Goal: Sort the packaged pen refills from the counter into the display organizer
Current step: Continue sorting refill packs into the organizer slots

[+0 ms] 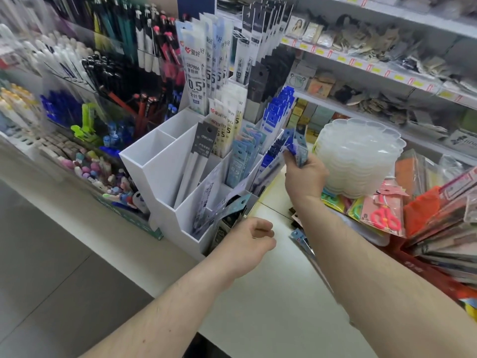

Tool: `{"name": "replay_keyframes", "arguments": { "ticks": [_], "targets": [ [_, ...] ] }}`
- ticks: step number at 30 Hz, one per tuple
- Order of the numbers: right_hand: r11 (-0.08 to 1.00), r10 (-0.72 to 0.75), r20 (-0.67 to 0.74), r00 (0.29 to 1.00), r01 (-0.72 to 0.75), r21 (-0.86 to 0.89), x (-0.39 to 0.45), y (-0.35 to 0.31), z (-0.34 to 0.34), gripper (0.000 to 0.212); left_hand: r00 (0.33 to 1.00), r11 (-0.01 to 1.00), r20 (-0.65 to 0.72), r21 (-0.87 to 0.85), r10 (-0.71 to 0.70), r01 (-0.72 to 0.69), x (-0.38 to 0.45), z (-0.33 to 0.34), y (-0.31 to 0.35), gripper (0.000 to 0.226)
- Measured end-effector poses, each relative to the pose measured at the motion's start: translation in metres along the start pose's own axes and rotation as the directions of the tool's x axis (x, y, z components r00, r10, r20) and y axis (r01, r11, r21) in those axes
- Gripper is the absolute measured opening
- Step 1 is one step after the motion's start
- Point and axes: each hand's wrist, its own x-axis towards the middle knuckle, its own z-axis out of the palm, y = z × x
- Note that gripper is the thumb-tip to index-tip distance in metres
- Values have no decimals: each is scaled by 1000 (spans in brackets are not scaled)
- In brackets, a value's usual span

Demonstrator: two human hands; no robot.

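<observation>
Two bare hands work over a white surface (271,293) beside a white organizer (165,174) of stepped compartments. The right hand (303,177) is raised and pinches a small bundle of blue refill packs (296,146), their tops fanning up above the fingers; the bundle sits just beside the organizer's right edge, next to a slot already filled with blue packs (277,112). The left hand (247,241) hangs lower, near the organizer's front corner, its fingers curled in loosely and holding nothing. Just ahead of the left hand, dark and pale packs (227,215) lean out of the lowest front compartment. Up and to the left of that hand, a grey pack (201,143) stands tilted in a tall compartment, and further back a row of white packs marked 0.5 (193,81) stands upright. Between the two hands' forearms, a single blue pack (300,239) lies flat on the surface, partly hidden under the right forearm. To the right of the right hand rises a stack of clear trays (361,156), and below it lies a packet with pink scissors (384,218). Left of the left hand, beyond the organizer, pens (108,71) and erasers (95,166) fill display bins, blurred.
</observation>
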Motion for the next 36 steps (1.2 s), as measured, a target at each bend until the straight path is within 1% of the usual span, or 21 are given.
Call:
{"name": "replay_keyframes", "arguments": {
  "ticks": [3,6,8,10,11,12,15,18,20,22,25,27,28,29,30,33,36],
  "targets": [
    [1000,-28,90,996,29,-3,-11,-1,7,17,1000,1000,13,-12,-6,6,-1,3,3,26],
    [1000,0,142,990,-3,21,-15,-9,14,10,1000,1000,14,-21,-4,4,-2,3,7,29],
    [988,77,149,986,-95,123,-12,-15,17,19,1000,1000,7,-28,1,0,-1,1,9,29],
    [953,163,180,970,-202,227,-10,-16,18,14,1000,999,3,-35,0,0,-2,0,9,28],
    [942,189,189,964,-232,244,-10,-15,17,9,1000,999,4,-39,-2,2,-2,0,8,28],
    [939,206,191,960,-249,237,-9,-13,17,7,1000,999,5,-43,-4,5,-2,0,7,27],
    [950,224,155,962,-251,187,-8,-8,13,13,1000,999,7,-52,-11,11,-2,-1,4,25],
    [968,219,60,974,-225,109,-6,-4,9,23,1000,998,5,-57,-14,15,-2,-2,1,24],
    [964,244,-3,970,-243,105,-7,-3,6,27,1000,998,4,-59,-13,14,-1,-3,0,23],
    [960,259,-14,966,-256,112,-8,-3,5,28,1000,998,5,-59,-15,15,-1,-3,0,23],
    [968,236,66,970,-240,72,-15,-1,10,28,1000,998,7,-64,-17,18,0,-3,0,23],
    [974,225,207,952,-222,-42,-23,5,16,29,1000,998,9,-65,-15,16,0,-1,1,22],
    [974,225,286,931,-205,-98,-27,8,18,29,1000,998,10,-64,-12,13,1,0,2,22],
    [971,231,337,913,-196,-136,-29,11,19,29,1000,998,10,-62,-9,9,0,0,3,22],
    [968,242,356,902,-200,-153,-29,12,20,29,1000,998,9,-61,-4,5,0,0,5,22],
    [961,271,346,898,-236,-141,-24,7,14,24,1000,998,11,-57,2,-2,1,2,7,25],
    [962,272,315,909,-268,-56,-24,-6,-4,14,1000,999,16,-35,23,-22,2,4,8,29]
  ]
}}
